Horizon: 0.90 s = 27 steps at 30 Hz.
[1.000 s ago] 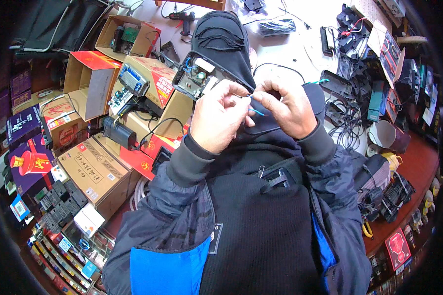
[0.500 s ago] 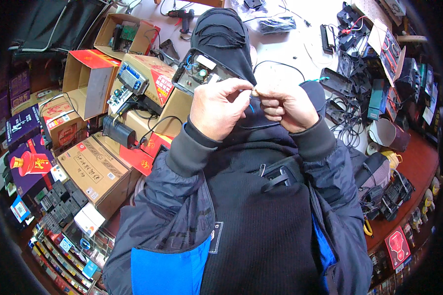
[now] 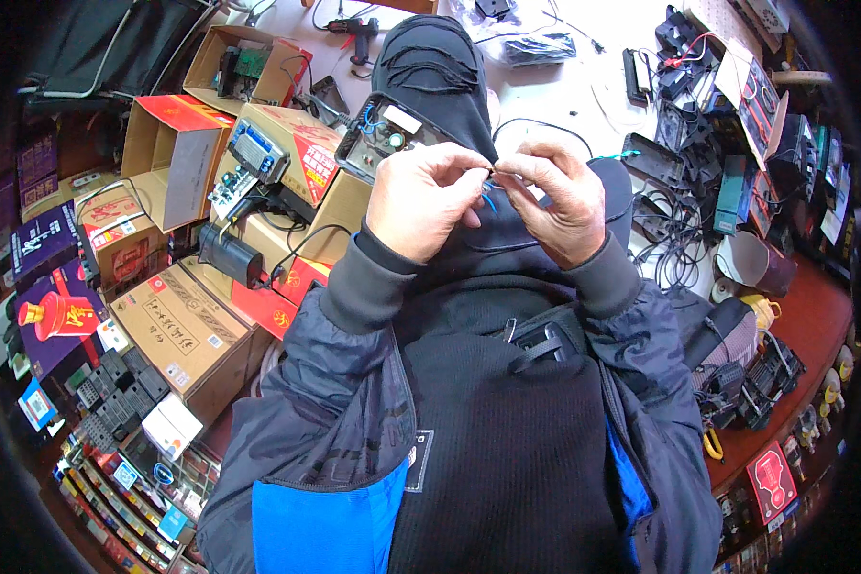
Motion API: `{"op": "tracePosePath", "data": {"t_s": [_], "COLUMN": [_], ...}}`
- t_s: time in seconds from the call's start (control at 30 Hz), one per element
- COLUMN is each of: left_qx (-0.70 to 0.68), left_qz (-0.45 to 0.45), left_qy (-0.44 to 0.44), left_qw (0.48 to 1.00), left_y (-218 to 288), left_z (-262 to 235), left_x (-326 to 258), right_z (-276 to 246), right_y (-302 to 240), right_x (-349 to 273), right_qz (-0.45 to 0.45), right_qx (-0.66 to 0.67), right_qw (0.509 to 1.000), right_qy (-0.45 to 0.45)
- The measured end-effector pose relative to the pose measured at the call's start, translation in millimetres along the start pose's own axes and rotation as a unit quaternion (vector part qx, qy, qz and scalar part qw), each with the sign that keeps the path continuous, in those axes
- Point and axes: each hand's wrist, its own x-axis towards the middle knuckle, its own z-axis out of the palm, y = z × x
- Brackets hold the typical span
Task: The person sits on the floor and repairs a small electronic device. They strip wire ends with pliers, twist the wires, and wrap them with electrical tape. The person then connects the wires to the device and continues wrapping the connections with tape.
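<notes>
My left hand [image 3: 416, 201] and my right hand [image 3: 560, 201] meet over my lap, thumb and finger of each pinched together. Between the fingertips is the end of a thin wire, mostly covered by the fingers. A short blue wire [image 3: 489, 202] shows just below the pinch, beside my left fingers. Past my left hand, an open black casing [image 3: 354, 153] with a circuit board and coiled blue wires inside rests against my leg. A thin black cable [image 3: 521, 248] curves beneath my right hand.
On the left are open cardboard boxes [image 3: 196, 177], a circuit module [image 3: 258, 153], a black adapter [image 3: 231, 256] and a closed carton [image 3: 177, 325]. A cordless drill [image 3: 359, 38] lies ahead. Tangled black cables [image 3: 674, 253] and black plastic parts [image 3: 679, 124] spread along the right.
My right hand has turned and its curled fingers have loosened and straightened, while thumb and finger stay pinched. My left hand has barely shifted. More of the blue wire shows now.
</notes>
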Motion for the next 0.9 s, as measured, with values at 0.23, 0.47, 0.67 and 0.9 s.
{"op": "tracePosePath", "data": {"t_s": [0.23,0.47,0.67,0.9], "left_qx": [-0.004,0.006,0.018,0.020], "left_qz": [-0.022,-0.036,-0.025,-0.005], "left_qy": [-0.002,-0.006,-0.025,-0.012], "left_qw": [1.000,0.999,0.999,1.000], "left_y": [6.0,9.4,6.5,0.5], "left_z": [0.5,0.7,-2.0,1.2], "left_x": [-1.2,-3.2,-3.2,0.9], "right_z": [4.8,7.4,8.5,-3.4], "right_y": [1.3,-8.0,-11.1,4.6], "right_x": [-1.3,3.0,4.7,2.1], "right_qz": [-0.022,0.031,0.406,0.501], "right_qx": [-0.027,-0.003,0.394,0.618], "right_qw": [0.999,0.999,0.825,0.599], "right_qy": [0.019,0.020,-0.018,-0.090]}}
